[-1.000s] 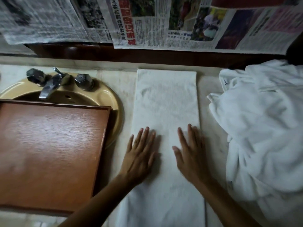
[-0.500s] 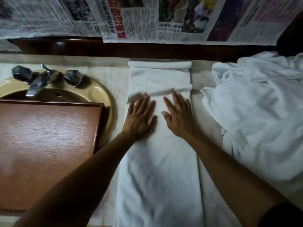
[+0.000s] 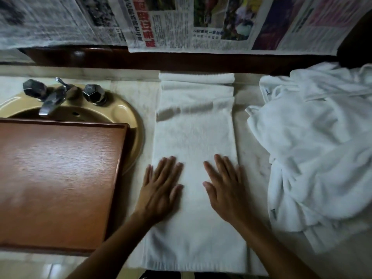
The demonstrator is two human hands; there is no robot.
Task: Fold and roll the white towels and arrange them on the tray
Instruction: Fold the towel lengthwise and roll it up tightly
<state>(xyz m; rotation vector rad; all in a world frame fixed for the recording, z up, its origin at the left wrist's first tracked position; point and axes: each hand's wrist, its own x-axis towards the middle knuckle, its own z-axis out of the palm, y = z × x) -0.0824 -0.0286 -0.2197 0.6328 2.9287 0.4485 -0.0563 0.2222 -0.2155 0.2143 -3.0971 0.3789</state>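
Hands have come back from the far end of the towel. Half a second ago both palms were pushed up near the back wall. Now the left hand and right hand lie flat, side by side, on the near half of the white towel, just right of the tray. Neither grip is closed on anything: the fingers are straight and slightly spread, pressing the cloth to the surface.

The towel lies as a long narrow strip right of the tray, running from the near edge to the back wall. The push has left a shadowed crease across the strip, level with the tray's far edge. It has also left a small rolled ridge at the very far end, where a second ago the cloth lay flat.

I judge that this smoothing stroke bunched the far end rather than flattening it, so the strip probably needs another pass before rolling starts. Nothing is rolled for the tray yet. A heap of white cloth waits further right of the tray, beyond the towel.
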